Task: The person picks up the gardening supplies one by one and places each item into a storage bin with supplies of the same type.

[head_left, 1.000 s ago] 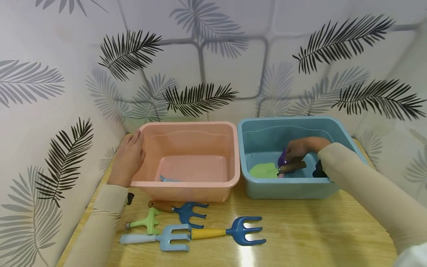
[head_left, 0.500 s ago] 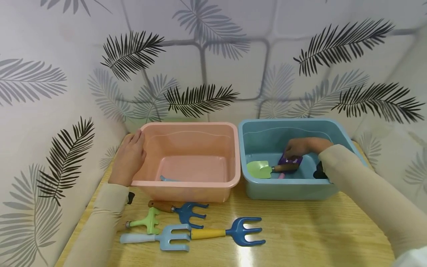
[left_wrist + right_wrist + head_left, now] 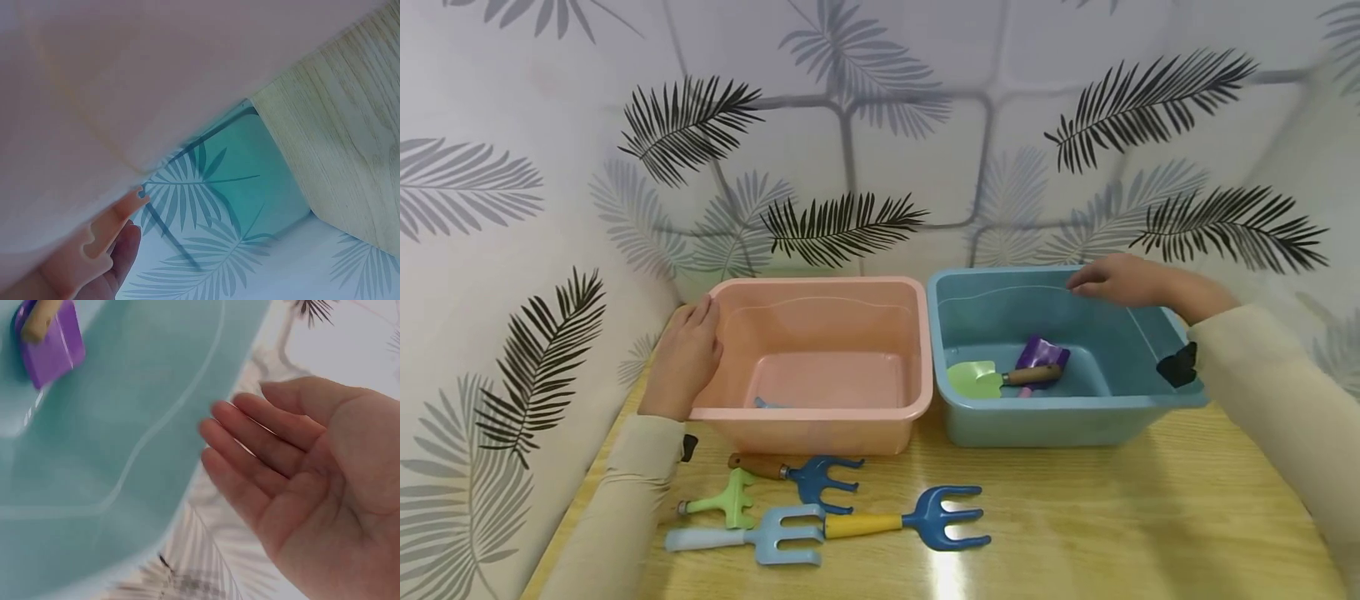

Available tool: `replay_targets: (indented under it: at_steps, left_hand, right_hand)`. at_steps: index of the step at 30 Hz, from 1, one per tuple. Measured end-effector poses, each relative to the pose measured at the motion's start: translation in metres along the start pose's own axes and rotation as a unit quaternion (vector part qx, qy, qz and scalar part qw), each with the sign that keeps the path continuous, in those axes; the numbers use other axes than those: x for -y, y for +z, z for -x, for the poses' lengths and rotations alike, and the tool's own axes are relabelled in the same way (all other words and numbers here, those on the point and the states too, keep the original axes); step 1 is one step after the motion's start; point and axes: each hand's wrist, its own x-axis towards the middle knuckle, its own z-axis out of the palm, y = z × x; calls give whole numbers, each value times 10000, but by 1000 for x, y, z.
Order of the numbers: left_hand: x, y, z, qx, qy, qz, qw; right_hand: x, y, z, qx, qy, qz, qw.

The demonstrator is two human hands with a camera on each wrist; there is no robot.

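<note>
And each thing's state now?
Peach tub, upright
Left grip, holding peach tub
Blue tub, upright
Right grip, empty
Purple shovel, partly covered
Green shovel, handle over purple shovel
Pink piece, mostly hidden
Light-blue piece, partly hidden
Green rake, lying
Light-blue fork, lying
Brown-handled fork, lying
Yellow-handled fork, lying

The blue tub lies open from above, but the pink tub blocks its left.

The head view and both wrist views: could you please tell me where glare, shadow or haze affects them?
Head view: glare on the table by the yellow-handled fork, soft shadow at the table's right side; left wrist view: a blue-green cast, the pink bin hazy; right wrist view: a small glint on the blue bin beside the purple shovel, the patterned backdrop partly washed out.
</note>
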Motion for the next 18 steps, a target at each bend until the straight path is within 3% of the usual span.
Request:
replay_targets:
  at_steps: [8, 18]
  left_hand:
    - [-1, 0, 0, 274, -178, 1, 9995]
    - [1, 4, 1, 234, -105, -14, 9997]
  right_hand:
    - [-18, -13, 43, -1268, 388, 299, 9907]
    - [-43, 21, 77, -1961, 731, 234, 9776]
